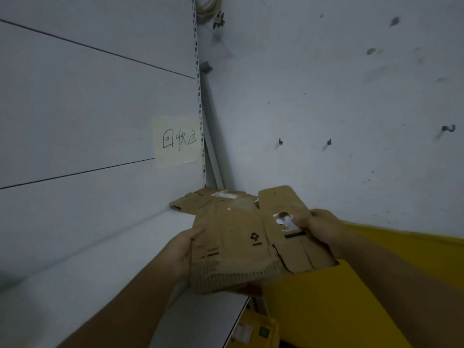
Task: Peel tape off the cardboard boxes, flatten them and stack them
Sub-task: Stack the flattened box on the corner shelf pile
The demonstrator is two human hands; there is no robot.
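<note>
A flattened brown cardboard box (241,244) hangs in the air over the white shelf (140,249), held flat between both hands. My left hand (184,252) grips its left edge, thumb on top. My right hand (319,227) pinches its right flap beside a torn white label. Behind it, in the corner, lies a stack of flattened cardboard (213,199) with a white label on top. The held box overlaps the stack's near edge in view.
A pale paper note (178,140) with handwriting is stuck on the left wall panel. A slotted shelf upright (200,101) runs down the corner. Small hooks (329,143) stick out of the right wall. Yellow surfaces (326,297) lie below right.
</note>
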